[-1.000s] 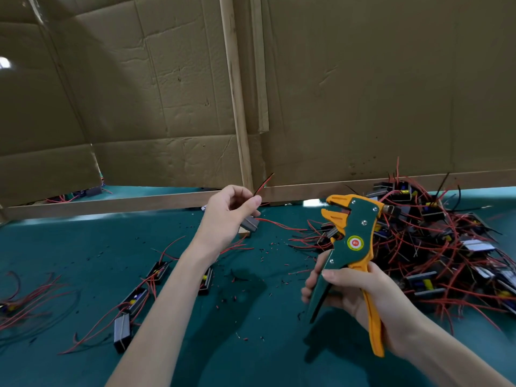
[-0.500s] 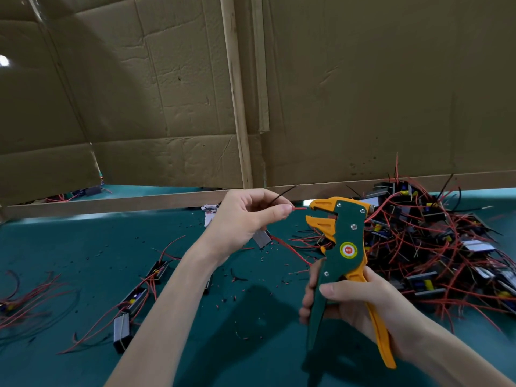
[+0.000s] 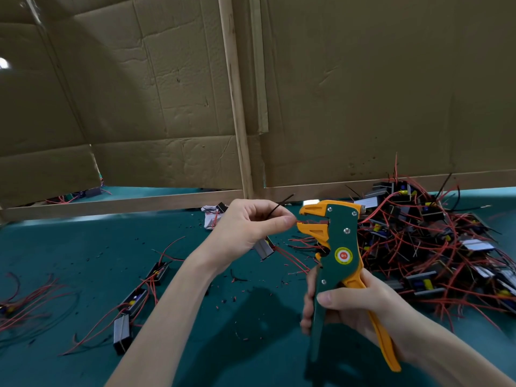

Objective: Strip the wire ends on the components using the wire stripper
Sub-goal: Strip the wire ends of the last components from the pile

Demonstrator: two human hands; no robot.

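We have brought our left hand (image 3: 245, 227) across toward our right hand (image 3: 360, 305), which has lifted the wire stripper (image 3: 339, 236) and swung its head over to meet it. A second ago the two were well apart. Now our left fingertips sit just beside the orange jaws, and the red wire end (image 3: 301, 220) we pinch reaches in between them. The component (image 3: 264, 248) hanging below our left hand has travelled along with it.

Both bare forearms reach in from below. The left grip (image 3: 247, 226), raised, pinches a red wire (image 3: 299, 220) between thumb and forefinger. The right grip (image 3: 354, 311), lower, curls round the wire stripper (image 3: 339, 236) handles, thumb across the front.
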